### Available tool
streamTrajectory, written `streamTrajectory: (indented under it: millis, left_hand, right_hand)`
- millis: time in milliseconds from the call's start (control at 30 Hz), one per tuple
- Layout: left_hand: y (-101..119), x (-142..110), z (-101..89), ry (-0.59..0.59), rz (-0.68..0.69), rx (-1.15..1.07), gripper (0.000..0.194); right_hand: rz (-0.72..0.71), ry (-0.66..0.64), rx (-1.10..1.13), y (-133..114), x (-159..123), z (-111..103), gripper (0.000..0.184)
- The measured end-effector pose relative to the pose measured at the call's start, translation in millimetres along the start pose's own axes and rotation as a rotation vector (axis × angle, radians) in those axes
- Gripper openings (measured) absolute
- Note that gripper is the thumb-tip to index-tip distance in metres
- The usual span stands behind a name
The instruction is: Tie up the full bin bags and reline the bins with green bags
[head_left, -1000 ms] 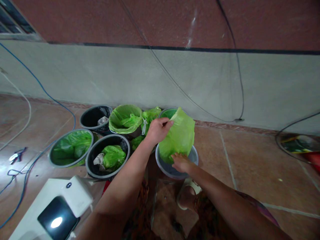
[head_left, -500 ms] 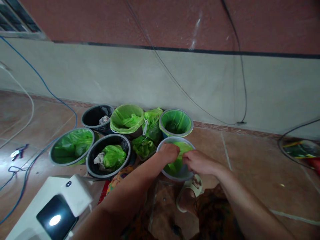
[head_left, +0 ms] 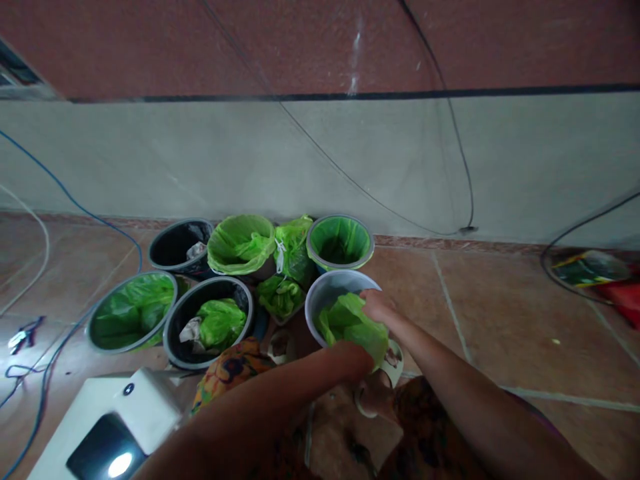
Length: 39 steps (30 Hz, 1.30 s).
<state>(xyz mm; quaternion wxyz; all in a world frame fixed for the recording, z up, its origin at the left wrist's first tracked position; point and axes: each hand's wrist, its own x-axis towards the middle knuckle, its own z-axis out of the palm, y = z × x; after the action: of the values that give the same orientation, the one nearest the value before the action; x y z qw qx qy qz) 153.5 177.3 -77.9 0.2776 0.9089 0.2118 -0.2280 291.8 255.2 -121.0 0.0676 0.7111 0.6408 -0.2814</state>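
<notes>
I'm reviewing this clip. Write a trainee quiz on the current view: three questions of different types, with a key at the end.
1. True or false: The left hand and right hand are both at the green bag in the pale bucket.
2. What is in the front black-lined bin?
A) A pair of slippers
B) A bundled green bag and something whitish and crumpled
C) A coiled cable
3. Fill in the blank: The bin farthest to the right along the wall has a ____ liner.

Key: 1. True. 2. B. 3. Green.
</notes>
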Motion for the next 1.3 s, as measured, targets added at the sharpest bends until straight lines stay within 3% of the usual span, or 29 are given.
streamTrajectory:
  millis: [33, 100, 133, 200, 300, 400, 467, 567, 667, 867, 1133, 1300]
  left_hand:
    - [0, -1, -4.4, -0.088, -0.004, 0.003, 0.016]
    - [-8, -4, -19.5, -0.154, -0.087, -0.005, 0.017]
    - [-15, -6, -29.3, -0.094, -0.142, -0.025, 0.020]
    - [-35, -12, -50.0, 0.126, -0.392, -0.040, 0.025]
    - [-66, -18, -71.7, 0.384, -0.558, -0.025, 0.039]
    - [-82, -12, -74.2, 0.589, -0.332, -0.088, 0.053]
    - [-84, -4, -69.9, 0.625, -0.140, -0.100, 0.051]
    - [-79, 7, -64.8, 0.611, -0.136, -0.066, 0.032]
    - [-76, 9, -65.4, 0.615, -0.249, -0.040, 0.022]
    - [-84, -4, -70.4, 0.587, -0.466, 0.010, 0.019]
    - [-112, -18, -72.1, 0.648, -0.754, -0.026, 0.023]
    - [-124, -27, -72.3, 0.647, -0.881, -0.051, 0.029]
  right_hand:
    - [-0.041, 0.034, 0.017, 0, 0, -3, 0.040]
    - [-0.166, 0.096, 0.045, 0, -4, -14, 0.044]
    - [-0.239, 0.113, 0.059, -1, -9, -22, 0.042]
    - [-0.352, 0.111, 0.080, -1, -23, -38, 0.038]
    - [-0.425, 0.089, 0.124, 3, -46, -56, 0.036]
    - [-0.451, 0.113, 0.225, 7, -62, -64, 0.036]
    - [-0.480, 0.122, 0.319, 9, -65, -67, 0.038]
    - [-0.534, 0.099, 0.418, 10, -65, -70, 0.040]
    - [-0.471, 0.132, 0.353, 15, -62, -76, 0.041]
    - [-0.201, 0.245, 0.088, 31, -52, -82, 0.035]
    - [-0.006, 0.268, 0.005, 45, -41, -82, 0.029]
    - [0.074, 0.202, -0.074, 55, -34, -81, 0.027]
